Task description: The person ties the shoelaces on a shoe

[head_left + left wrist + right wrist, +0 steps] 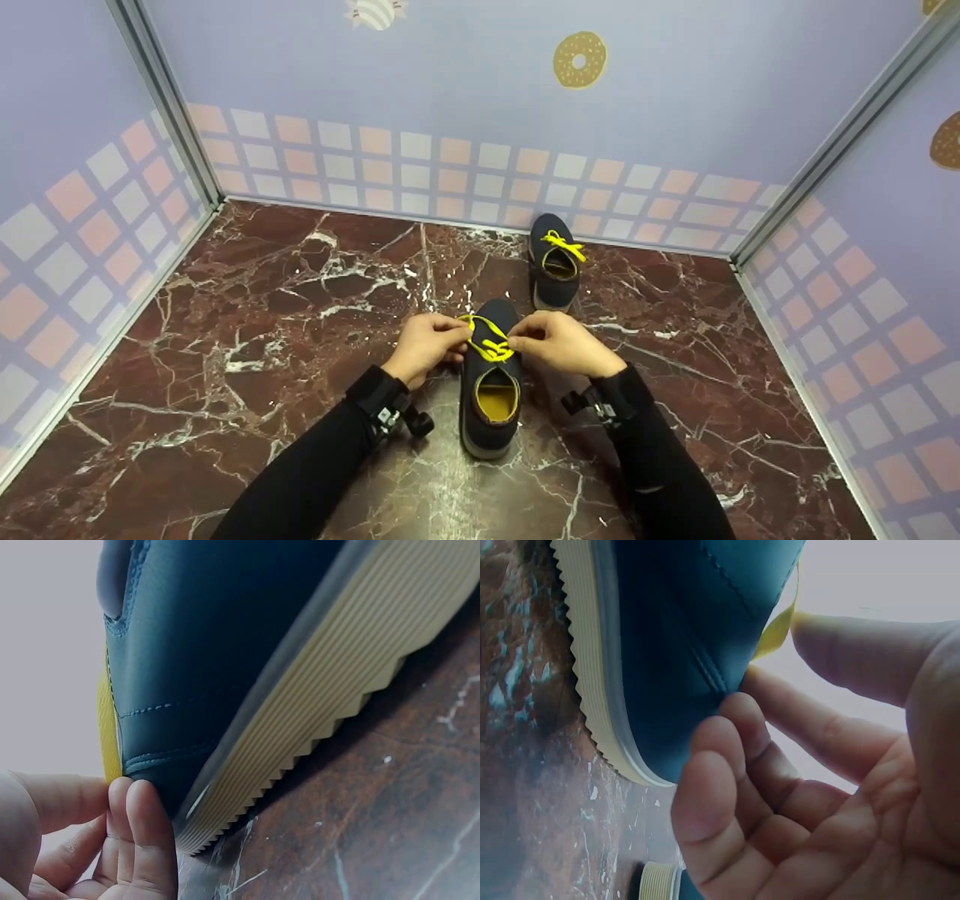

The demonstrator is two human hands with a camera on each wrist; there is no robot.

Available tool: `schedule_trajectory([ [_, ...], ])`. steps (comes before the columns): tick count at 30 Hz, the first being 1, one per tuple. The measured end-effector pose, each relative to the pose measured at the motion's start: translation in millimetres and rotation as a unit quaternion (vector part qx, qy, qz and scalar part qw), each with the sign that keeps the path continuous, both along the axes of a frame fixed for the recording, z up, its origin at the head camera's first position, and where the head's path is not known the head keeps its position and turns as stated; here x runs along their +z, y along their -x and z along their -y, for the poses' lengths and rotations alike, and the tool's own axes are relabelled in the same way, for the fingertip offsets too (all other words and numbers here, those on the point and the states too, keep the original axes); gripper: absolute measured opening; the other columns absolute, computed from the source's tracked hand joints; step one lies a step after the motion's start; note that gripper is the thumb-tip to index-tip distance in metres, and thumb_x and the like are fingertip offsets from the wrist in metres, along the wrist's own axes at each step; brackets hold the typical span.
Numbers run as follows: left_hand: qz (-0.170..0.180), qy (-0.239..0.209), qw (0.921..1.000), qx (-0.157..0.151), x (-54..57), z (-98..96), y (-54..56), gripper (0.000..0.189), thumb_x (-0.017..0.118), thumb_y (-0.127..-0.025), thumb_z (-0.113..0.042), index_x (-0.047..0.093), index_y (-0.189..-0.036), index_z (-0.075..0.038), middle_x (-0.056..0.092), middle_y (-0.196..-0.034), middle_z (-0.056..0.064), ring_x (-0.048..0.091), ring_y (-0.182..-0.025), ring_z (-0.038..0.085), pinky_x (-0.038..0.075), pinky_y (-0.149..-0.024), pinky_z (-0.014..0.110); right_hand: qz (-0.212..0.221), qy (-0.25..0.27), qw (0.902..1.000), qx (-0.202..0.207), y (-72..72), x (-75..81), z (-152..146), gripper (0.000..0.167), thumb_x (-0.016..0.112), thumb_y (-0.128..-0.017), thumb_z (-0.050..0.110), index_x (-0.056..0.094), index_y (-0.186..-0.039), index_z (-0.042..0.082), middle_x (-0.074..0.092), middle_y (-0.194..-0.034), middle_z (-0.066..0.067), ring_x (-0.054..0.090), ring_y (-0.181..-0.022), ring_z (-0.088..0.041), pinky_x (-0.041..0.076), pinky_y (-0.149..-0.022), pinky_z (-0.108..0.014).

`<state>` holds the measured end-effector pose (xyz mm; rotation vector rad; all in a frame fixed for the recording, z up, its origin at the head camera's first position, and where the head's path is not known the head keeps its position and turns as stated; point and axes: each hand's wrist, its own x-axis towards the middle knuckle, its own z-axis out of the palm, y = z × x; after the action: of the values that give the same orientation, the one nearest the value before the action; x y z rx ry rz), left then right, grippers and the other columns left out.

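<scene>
Pinching the yellow lace (495,350) from opposite sides, my left hand (429,345) and right hand (566,343) flank the nearer dark shoe (507,369).

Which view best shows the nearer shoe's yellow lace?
The head view, showing the lace from above between left hand and right hand. The left wrist view gives only a side strip at the fingertips; the right wrist view, a short piece by the thumb.
</scene>
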<state>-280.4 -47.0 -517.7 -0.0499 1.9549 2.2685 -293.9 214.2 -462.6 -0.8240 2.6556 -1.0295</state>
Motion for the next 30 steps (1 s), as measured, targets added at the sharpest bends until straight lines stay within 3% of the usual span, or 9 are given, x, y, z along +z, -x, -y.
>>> schedule_trajectory([
  [8, 0.000, 0.001, 1.0000, -0.001, -0.8, 0.3, -0.4, 0.019, 0.082, -0.099, -0.001, 0.080, -0.114, 0.010, 0.076, -0.092, 0.010, 0.071, -0.070, 0.014, 0.066, -0.063, 0.029, 0.013, 0.014, 0.9995, 0.027, -0.5, -1.1, -1.3, 0.022, 0.074, -0.109, 0.028, 0.084, -0.122, 0.014, 0.074, -0.108, 0.001, 0.065, -0.094, -0.018, 0.054, -0.083, -0.034],
  [13, 0.004, 0.000, 1.0000, 0.001, -0.3, 0.3, -0.2, 0.020, 0.082, -0.099, -0.002, 0.080, -0.115, 0.009, 0.077, -0.092, 0.010, 0.071, -0.070, 0.014, 0.066, -0.063, 0.029, 0.024, 0.027, 0.9989, 0.028, -0.4, -0.4, -1.8, 0.023, 0.074, -0.109, 0.028, 0.083, -0.124, 0.014, 0.072, -0.108, -0.001, 0.067, -0.096, -0.026, 0.054, -0.081, -0.032],
  [16, 0.006, -0.001, 1.0000, 0.001, -0.1, 0.5, -0.2, 0.020, 0.082, -0.099, -0.002, 0.080, -0.115, 0.009, 0.077, -0.092, 0.010, 0.071, -0.070, 0.014, 0.066, -0.063, 0.029, 0.025, 0.031, 0.9990, 0.021, -1.2, 0.4, -0.6, 0.022, 0.075, -0.108, 0.025, 0.082, -0.125, 0.012, 0.073, -0.109, -0.001, 0.069, -0.098, -0.024, 0.056, -0.083, -0.031],
  [21, 0.001, 0.001, 1.0000, -0.002, -0.2, 0.7, 0.1, 0.020, 0.082, -0.099, -0.003, 0.080, -0.116, 0.009, 0.077, -0.095, 0.010, 0.071, -0.071, 0.014, 0.065, -0.063, 0.028, -0.005, 0.044, 0.9990, 0.008, -4.8, 2.4, 3.5, 0.015, 0.078, -0.106, 0.023, 0.082, -0.116, 0.012, 0.071, -0.104, 0.001, 0.067, -0.091, -0.016, 0.056, -0.080, -0.029],
  [30, 0.002, 0.003, 1.0000, -0.003, -2.2, 0.3, 1.6, 0.018, 0.082, -0.099, -0.002, 0.080, -0.114, 0.009, 0.076, -0.096, 0.010, 0.071, -0.071, 0.014, 0.065, -0.062, 0.028, -0.045, 0.071, 0.9944, 0.065, -12.6, 4.7, 11.9, 0.005, 0.085, -0.101, 0.021, 0.086, -0.101, 0.016, 0.076, -0.097, 0.008, 0.067, -0.089, -0.012, 0.054, -0.081, -0.028],
])
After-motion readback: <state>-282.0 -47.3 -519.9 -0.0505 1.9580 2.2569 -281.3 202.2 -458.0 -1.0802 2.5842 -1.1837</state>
